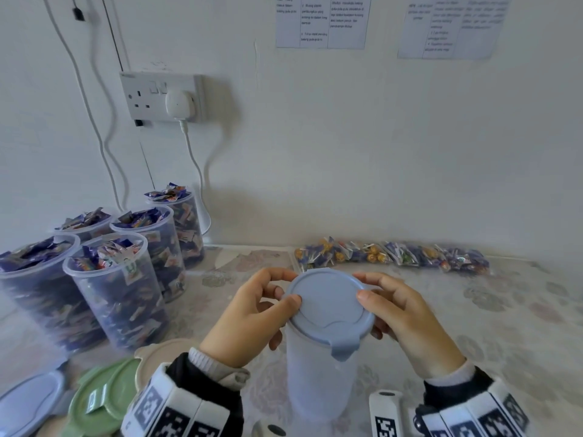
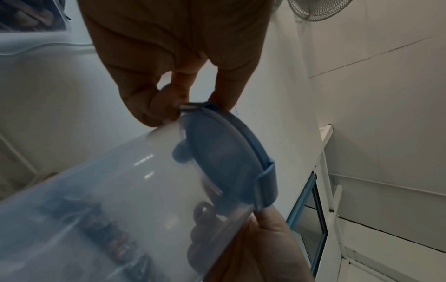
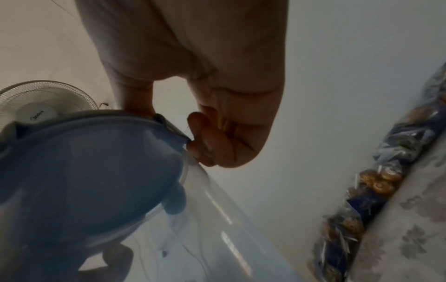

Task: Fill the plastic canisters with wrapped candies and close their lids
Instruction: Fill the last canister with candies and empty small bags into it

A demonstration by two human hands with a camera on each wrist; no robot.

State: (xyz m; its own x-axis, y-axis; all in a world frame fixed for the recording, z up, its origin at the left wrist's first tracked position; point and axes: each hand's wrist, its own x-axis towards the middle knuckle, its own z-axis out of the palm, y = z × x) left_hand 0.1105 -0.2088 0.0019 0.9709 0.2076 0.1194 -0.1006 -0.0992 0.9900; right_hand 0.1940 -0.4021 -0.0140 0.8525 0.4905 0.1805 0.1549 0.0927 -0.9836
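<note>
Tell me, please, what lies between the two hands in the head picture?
In the head view, the blue lid on the empty canister lies between the left hand and the right hand; both grip its rim.

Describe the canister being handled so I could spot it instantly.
Below the wall socket, five open candy-filled canisters cluster left. The canister nearer the camera, between both hands, alone wears a blue lid and looks empty.

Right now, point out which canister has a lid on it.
The canister between both hands: it alone wears a blue lid and looks empty. The five at the left stand open, heaped with candies.
</note>
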